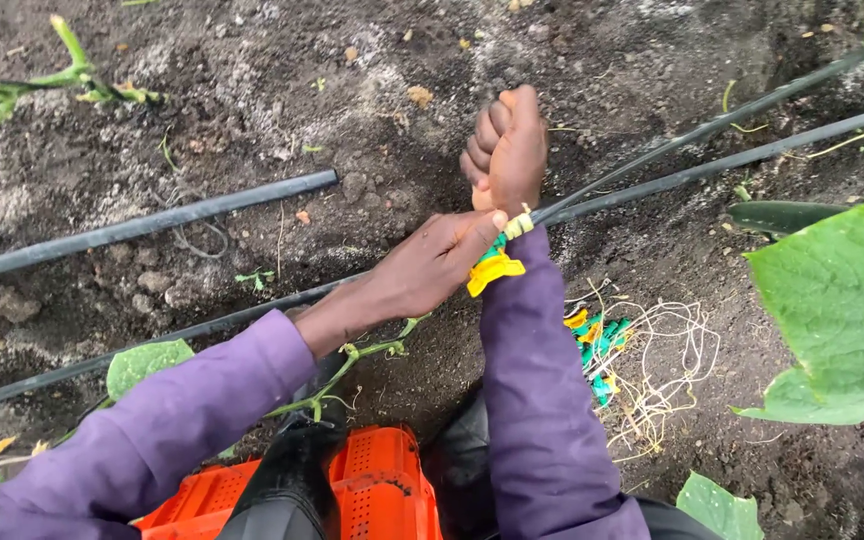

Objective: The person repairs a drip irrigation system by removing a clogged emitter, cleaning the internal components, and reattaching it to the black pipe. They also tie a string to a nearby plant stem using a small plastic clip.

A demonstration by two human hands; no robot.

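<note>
My right hand (505, 150) is closed in a fist over the dark soil, gripping the end of a thin black irrigation pipe (712, 165) that runs off to the upper right. My left hand (432, 265) reaches across under the right wrist and pinches a small yellow and green clip (493, 265) with a pale string at the pipe. Both arms wear purple sleeves. A thin green plant stem (352, 360) lies below the left forearm.
Two more black pipes (142, 228) cross the soil at left. A pile of yellow-green clips and pale strings (632, 360) lies at right. An orange plastic crate (382, 495) sits below me. Large green leaves (837, 310) hang at right.
</note>
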